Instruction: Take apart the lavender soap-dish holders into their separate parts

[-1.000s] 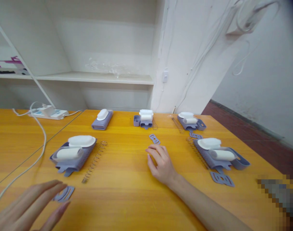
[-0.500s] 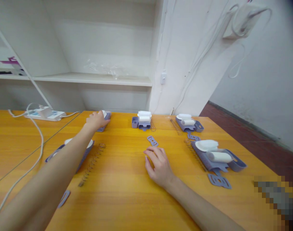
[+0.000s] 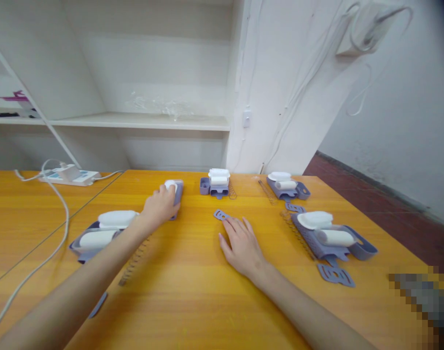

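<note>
My left hand (image 3: 159, 208) is closed around a purple plastic holder (image 3: 178, 193) at the back of the table, and a white piece lies on top of it. My palm and wrist hide part of the holder. My right hand (image 3: 242, 247) lies palm down mid-table with its fingers stretched out. Its fingertips touch, or nearly touch, a flat purple slotted plate (image 3: 220, 214). Under my left forearm, another purple holder (image 3: 84, 247) carries a white oval piece (image 3: 117, 218) and a white roller (image 3: 98, 239). A coiled wire spring (image 3: 133, 262) is beside that forearm.
More purple holders with white pieces stand at back centre (image 3: 219, 190), back right (image 3: 278, 187) and right (image 3: 316, 243). Another slotted plate (image 3: 336, 275) lies at the right. A white power strip (image 3: 71, 175) and its cable occupy the left; shelving (image 3: 142, 119) rises behind.
My left hand has moved right and slightly toward me, bringing the purple holder with it. The slotted plate by my right hand has shifted left and turned; those fingers have stretched out.
</note>
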`<act>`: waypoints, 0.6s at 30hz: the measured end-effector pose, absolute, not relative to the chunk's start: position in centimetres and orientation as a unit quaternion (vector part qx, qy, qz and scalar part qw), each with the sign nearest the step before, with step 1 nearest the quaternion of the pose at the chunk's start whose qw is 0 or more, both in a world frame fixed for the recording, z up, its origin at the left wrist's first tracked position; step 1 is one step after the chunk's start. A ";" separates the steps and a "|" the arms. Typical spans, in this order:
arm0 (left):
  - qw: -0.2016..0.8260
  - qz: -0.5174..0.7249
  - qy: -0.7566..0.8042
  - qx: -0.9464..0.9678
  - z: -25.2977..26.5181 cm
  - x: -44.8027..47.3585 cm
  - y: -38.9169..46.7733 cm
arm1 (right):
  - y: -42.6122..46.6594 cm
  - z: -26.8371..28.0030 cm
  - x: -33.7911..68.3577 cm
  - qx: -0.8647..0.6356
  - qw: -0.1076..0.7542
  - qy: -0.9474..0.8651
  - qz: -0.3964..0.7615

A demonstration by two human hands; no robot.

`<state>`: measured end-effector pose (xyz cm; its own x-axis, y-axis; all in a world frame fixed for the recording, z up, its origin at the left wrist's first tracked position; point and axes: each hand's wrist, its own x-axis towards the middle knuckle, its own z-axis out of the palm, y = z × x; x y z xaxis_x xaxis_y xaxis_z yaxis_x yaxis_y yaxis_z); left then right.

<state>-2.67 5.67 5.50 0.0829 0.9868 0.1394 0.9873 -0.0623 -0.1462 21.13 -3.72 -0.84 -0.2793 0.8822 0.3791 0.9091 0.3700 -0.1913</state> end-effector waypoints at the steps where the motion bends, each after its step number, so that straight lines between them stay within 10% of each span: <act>1: 0.102 0.001 -0.665 -0.740 5.5 -2.4 4.0 | -3.4 -0.9 21.3 -0.558 0.207 -0.803 -0.035; 18: 0.048 -0.049 -0.539 -0.839 5.4 1.7 -6.1 | 0.1 0.9 21.1 -0.559 0.275 -0.773 -0.121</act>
